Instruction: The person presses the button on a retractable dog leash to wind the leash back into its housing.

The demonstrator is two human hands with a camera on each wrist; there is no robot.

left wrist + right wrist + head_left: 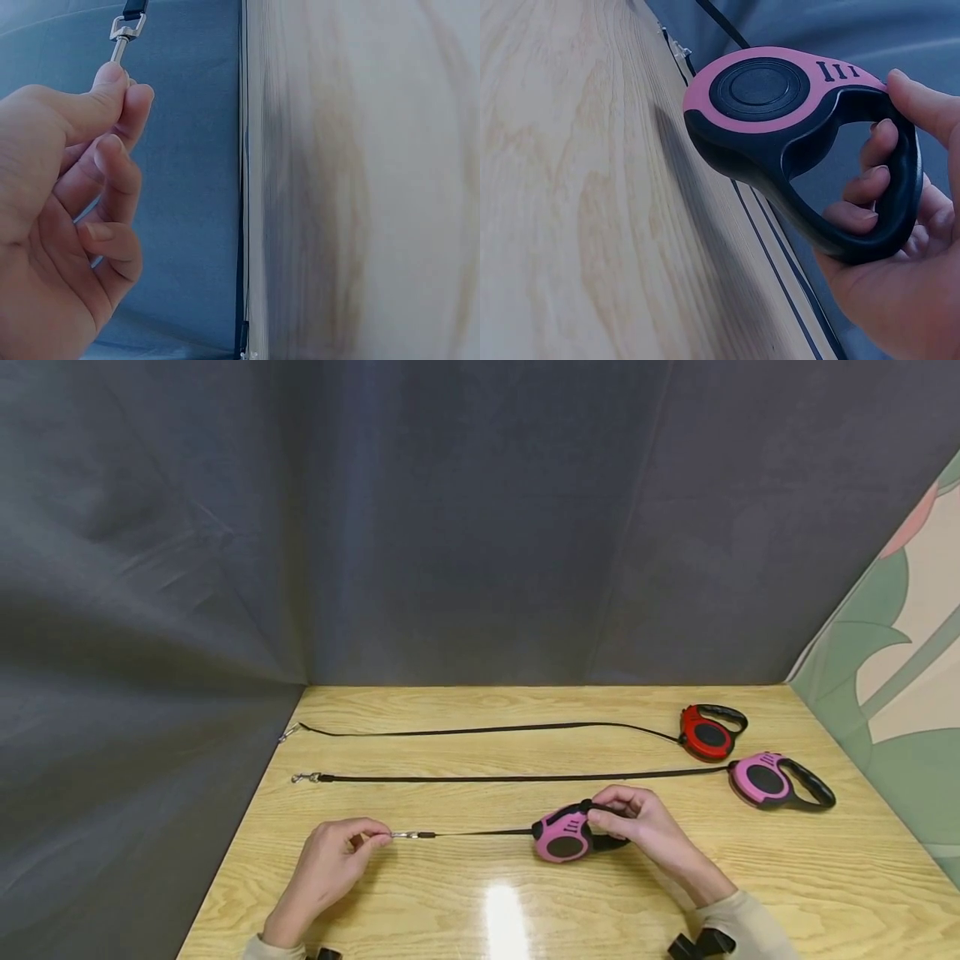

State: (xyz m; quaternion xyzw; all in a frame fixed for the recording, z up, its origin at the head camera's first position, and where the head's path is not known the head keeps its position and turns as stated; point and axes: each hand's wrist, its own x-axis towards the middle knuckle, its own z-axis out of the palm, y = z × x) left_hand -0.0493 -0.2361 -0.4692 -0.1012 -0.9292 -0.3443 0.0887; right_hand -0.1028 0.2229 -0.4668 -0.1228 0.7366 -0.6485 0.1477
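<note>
1. Pink leash case [562,837] sits at 5 o'clock from the head view's centre, above the table [375,927]; the right hand [651,828] curls its fingers round the black handle [906,187].
2. Thumb and forefinger of the left hand [330,864] pinch the metal clip [406,835]; its other fingers bend loosely.
3. Even, gentle tension should suit the cord [483,833]; twist is hard to judge.
4. Cord outlet points to 9 o'clock, handle to 3; long axis runs 9-to-3.

Free near tabletop [420,906], three black cords [525,778] crosswise beyond
</note>
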